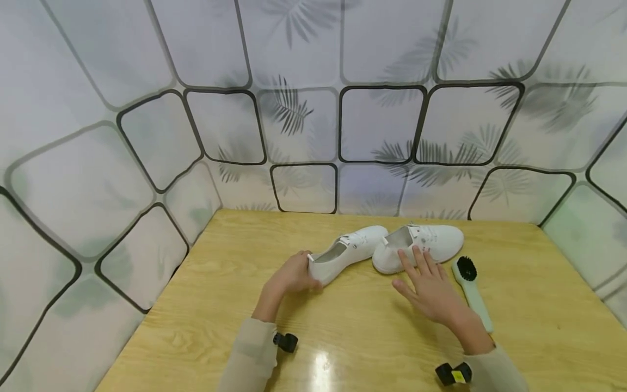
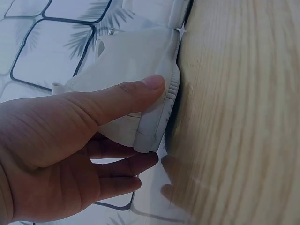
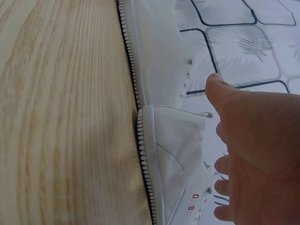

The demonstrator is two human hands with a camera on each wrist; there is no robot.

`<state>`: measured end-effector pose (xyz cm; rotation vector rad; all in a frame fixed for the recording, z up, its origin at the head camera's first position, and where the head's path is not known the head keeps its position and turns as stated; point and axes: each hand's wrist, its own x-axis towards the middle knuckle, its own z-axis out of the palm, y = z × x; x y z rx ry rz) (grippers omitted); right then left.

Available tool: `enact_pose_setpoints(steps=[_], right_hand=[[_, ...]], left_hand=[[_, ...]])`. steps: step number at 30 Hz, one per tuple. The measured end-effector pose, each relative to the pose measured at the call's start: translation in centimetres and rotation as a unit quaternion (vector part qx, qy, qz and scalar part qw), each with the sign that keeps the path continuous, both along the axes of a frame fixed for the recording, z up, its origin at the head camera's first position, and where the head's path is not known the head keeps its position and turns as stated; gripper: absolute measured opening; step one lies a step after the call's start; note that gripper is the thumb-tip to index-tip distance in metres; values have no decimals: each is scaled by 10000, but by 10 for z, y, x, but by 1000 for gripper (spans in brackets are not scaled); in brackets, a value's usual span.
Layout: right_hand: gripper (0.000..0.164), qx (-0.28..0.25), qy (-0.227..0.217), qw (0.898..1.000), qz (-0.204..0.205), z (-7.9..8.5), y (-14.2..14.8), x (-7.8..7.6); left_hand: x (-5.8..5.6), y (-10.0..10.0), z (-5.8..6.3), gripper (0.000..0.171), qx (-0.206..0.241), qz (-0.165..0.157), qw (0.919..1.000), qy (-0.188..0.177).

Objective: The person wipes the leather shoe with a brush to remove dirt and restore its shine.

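Two white lace-up shoes lie on the wooden table. My left hand [image 1: 295, 274] grips the heel of the left shoe [image 1: 349, 251], its thumb along the near side and its fingers around the back, as the left wrist view shows. That shoe's toe points away and to the right, up against the heel of the right shoe [image 1: 443, 243]. My right hand [image 1: 431, 288] is spread with fingers extended over the near side of the right shoe. In the right wrist view the right shoe [image 3: 176, 154] shows red lettering on its side, and the hand [image 3: 262, 145] is beside its opening.
A pale green brush [image 1: 474, 296] with dark bristles facing up lies right of my right hand. Patterned panels [image 1: 303, 130] with leaf prints rise behind the table and at both sides. The table surface [image 1: 196, 337] extends toward me.
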<state>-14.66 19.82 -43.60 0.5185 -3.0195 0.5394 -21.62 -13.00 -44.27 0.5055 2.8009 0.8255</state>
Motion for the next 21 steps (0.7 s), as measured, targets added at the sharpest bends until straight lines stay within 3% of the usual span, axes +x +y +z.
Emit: enact_pose_setpoints(steps=[4, 11, 21], right_hand=[[74, -13, -63, 10000, -24, -2, 1, 5], [75, -37, 4, 10000, 0, 3, 1, 2], [74, -39, 13, 10000, 23, 2, 1, 3]], left_hand=[[4, -5, -4, 66, 149, -33, 9998, -142], [-1, -22, -3, 58, 436, -3, 9988, -222], [-3, -49, -1, 64, 627, 33, 9973, -379]])
